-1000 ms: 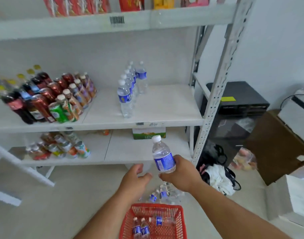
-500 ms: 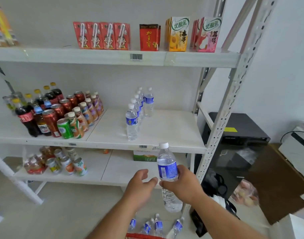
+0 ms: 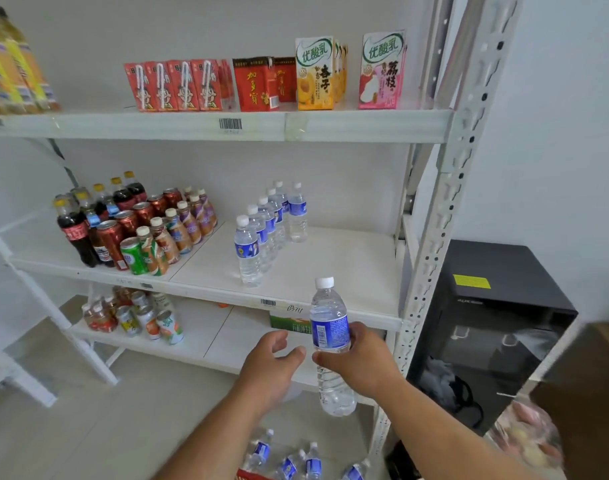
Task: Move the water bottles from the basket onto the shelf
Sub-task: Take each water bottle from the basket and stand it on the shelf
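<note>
My right hand [image 3: 362, 362] grips a clear water bottle [image 3: 330, 344] with a blue label and white cap, held upright just below the front edge of the middle shelf [image 3: 348, 271]. My left hand [image 3: 272, 365] hovers beside it with relaxed fingers, holding nothing. A row of several water bottles [image 3: 265, 233] stands on the middle shelf, running from front to back. Only the red rim of the basket [image 3: 251, 475] shows at the bottom edge. Several more water bottles [image 3: 292, 462] lie near it on the floor.
Cola bottles, cans and tea bottles [image 3: 133, 230] fill the left half of the middle shelf. Drink cartons [image 3: 261, 81] line the top shelf. Cans [image 3: 133, 317] and a green box [image 3: 289, 323] sit on the lower shelf. A white upright [image 3: 431, 271] and black cabinet [image 3: 497, 323] stand at right.
The view has tilted up, so the basket has dropped almost out of sight. My right hand has lifted the bottle toward the middle shelf, with my left hand staying beside it.
</note>
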### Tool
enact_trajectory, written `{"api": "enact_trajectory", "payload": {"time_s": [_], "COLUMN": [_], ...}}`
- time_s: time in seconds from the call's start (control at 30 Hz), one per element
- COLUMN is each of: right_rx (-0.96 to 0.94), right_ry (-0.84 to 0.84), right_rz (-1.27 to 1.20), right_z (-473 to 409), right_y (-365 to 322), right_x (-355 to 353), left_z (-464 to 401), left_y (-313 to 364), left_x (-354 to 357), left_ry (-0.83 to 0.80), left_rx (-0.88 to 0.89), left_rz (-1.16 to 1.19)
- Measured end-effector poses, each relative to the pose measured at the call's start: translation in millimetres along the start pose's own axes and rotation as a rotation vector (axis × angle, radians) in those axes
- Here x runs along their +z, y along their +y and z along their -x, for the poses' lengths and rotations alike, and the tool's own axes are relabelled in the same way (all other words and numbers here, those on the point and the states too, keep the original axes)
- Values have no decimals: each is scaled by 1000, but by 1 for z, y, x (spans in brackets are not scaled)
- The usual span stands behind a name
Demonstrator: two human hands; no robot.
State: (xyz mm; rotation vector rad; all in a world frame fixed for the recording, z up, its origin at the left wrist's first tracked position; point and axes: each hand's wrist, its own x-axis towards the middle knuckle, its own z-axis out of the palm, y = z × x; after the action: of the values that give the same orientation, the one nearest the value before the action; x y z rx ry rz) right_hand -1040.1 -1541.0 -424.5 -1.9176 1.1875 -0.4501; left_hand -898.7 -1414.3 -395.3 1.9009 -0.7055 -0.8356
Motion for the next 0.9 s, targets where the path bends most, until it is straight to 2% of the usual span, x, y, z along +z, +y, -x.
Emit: {"api": "enact_trajectory", "payload": {"time_s": [0.27, 0.9], "right_rx": [-42, -49], "right_ry": [-62, 4], "right_rz": [-8, -1], "right_z": [-34, -89], "right_y": [11, -48], "right_x": [-32, -11], "left_z": [7, -52], "left_y": [28, 46], "left_x": [33, -14], "left_ry": [80, 102], "left_rx": [-16, 35], "left_rz": [5, 49]}}
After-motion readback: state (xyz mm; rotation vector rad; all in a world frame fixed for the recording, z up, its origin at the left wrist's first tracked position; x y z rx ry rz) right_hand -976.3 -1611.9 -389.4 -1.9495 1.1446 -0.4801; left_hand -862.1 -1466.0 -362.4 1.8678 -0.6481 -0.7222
